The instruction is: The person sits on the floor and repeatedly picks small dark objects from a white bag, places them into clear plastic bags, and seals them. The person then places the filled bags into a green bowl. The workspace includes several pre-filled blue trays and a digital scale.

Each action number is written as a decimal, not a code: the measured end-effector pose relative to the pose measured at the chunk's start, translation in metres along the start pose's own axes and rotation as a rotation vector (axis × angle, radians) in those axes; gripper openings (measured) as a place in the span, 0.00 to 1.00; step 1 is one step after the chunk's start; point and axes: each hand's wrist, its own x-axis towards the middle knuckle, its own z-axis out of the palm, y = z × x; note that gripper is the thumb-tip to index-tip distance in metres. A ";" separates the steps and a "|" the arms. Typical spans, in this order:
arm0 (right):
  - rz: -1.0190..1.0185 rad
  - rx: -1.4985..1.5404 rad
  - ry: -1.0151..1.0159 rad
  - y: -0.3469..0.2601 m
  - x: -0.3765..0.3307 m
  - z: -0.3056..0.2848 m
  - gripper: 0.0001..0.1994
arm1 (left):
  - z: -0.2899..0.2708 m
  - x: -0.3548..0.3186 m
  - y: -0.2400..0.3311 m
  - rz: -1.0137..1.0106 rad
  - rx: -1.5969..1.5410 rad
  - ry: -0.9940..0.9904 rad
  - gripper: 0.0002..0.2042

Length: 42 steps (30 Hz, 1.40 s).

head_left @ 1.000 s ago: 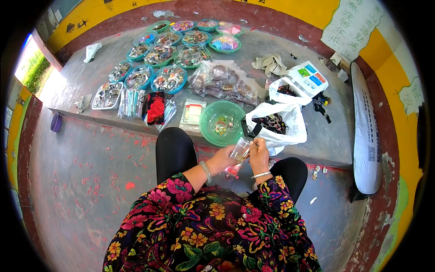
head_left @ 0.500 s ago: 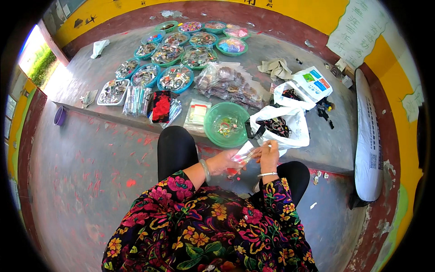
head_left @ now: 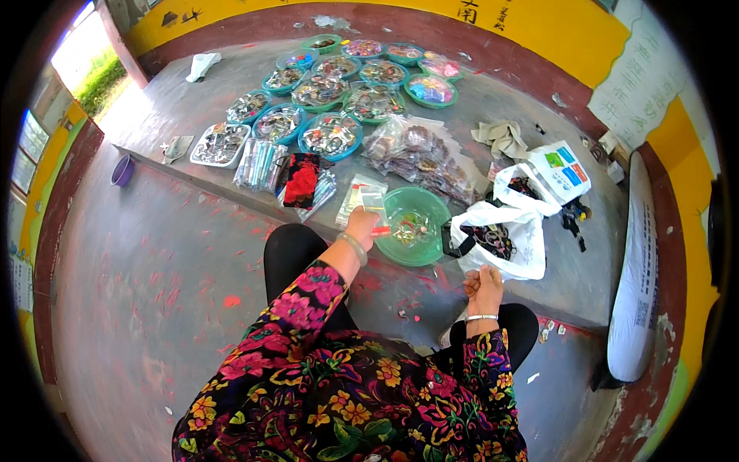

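My left hand [head_left: 360, 228] is stretched forward, closed on a small clear plastic bag [head_left: 375, 202]. Red shows at its lower end, beside my fingers. Just beyond lies a stack of flat clear packets [head_left: 356, 191], partly covered by that bag. To the right of this hand stands a green plastic basin [head_left: 422, 252] with a few small colourful pieces [head_left: 411, 229] in it. My right hand [head_left: 483, 286] is held above my right knee, fingers curled together; whether anything is in them I cannot make out. Beyond it is an open white plastic bag [head_left: 526, 258] containing dark, stringy items.
Several bagged round baskets [head_left: 331, 135] of small goods cover the back of the raised grey platform [head_left: 254, 75]. A heap of clear bags [head_left: 419, 158], a red-and-black pouch [head_left: 301, 179] and a second white bag [head_left: 560, 165] lie closer. A long white sack [head_left: 633, 269] leans at right.
My hands were together over my lap, holding the clear bag with red in it. They have separated: the left reached forward to the packet stack, the right drew aside. The view has shifted.
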 end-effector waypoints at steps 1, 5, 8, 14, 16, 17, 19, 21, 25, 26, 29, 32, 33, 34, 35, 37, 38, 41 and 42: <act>0.001 -0.013 -0.017 0.000 -0.001 0.004 0.06 | -0.007 0.019 -0.005 0.017 0.048 0.109 0.13; 0.044 -0.053 -0.044 0.003 -0.001 0.006 0.05 | -0.012 0.042 0.002 -0.021 0.255 0.354 0.12; 0.078 -0.065 -0.058 0.003 -0.002 0.006 0.05 | -0.016 0.048 0.008 0.019 0.517 0.431 0.13; 0.123 -0.095 -0.097 0.007 0.001 0.009 0.05 | -0.048 0.113 -0.015 0.177 0.761 0.450 0.16; 0.138 -0.103 -0.088 0.007 0.000 0.012 0.05 | -0.051 0.129 -0.016 0.127 1.054 0.594 0.18; 0.117 -0.100 -0.067 0.008 0.003 0.004 0.05 | -0.030 0.114 -0.011 0.033 0.979 0.489 0.20; 0.098 -0.095 -0.118 0.011 0.005 0.006 0.05 | -0.041 0.115 -0.013 0.026 0.808 0.734 0.17; 0.101 -0.092 -0.115 0.012 0.005 0.006 0.05 | -0.039 0.110 -0.012 0.106 0.690 0.771 0.15; 0.086 -0.040 -0.084 0.010 0.002 0.007 0.05 | 0.002 0.065 -0.017 0.361 0.523 0.343 0.10; 0.077 -0.019 -0.093 0.010 0.003 0.007 0.05 | 0.011 0.056 -0.021 0.409 0.462 0.219 0.10; 0.066 0.015 -0.093 0.006 0.002 0.005 0.05 | 0.056 -0.033 -0.010 0.167 0.376 -0.394 0.10; 0.066 -0.002 -0.114 0.009 0.001 0.006 0.05 | 0.058 -0.081 -0.024 -0.054 0.530 -0.572 0.12; 0.072 -0.009 -0.129 0.009 0.000 0.007 0.05 | 0.057 -0.096 -0.023 -0.117 0.526 -0.609 0.12; 0.055 -0.044 -0.144 0.008 -0.002 0.008 0.05 | 0.058 -0.107 -0.020 -0.183 0.518 -0.653 0.12; 0.039 -0.079 -0.160 0.006 -0.004 0.009 0.05 | 0.060 -0.117 -0.015 -0.219 0.485 -0.679 0.12; 0.010 -0.112 -0.185 0.006 -0.006 0.012 0.05 | 0.062 -0.131 -0.005 -0.279 0.420 -0.718 0.11; 0.004 -0.099 -0.175 0.005 -0.008 0.013 0.05 | 0.060 -0.132 -0.009 -0.281 0.422 -0.689 0.11; 0.006 -0.081 -0.162 0.003 -0.011 0.016 0.04 | 0.052 -0.125 -0.020 -0.277 0.417 -0.599 0.09; 0.018 -0.085 -0.161 0.002 -0.012 0.016 0.04 | 0.051 -0.122 -0.019 -0.271 0.414 -0.574 0.09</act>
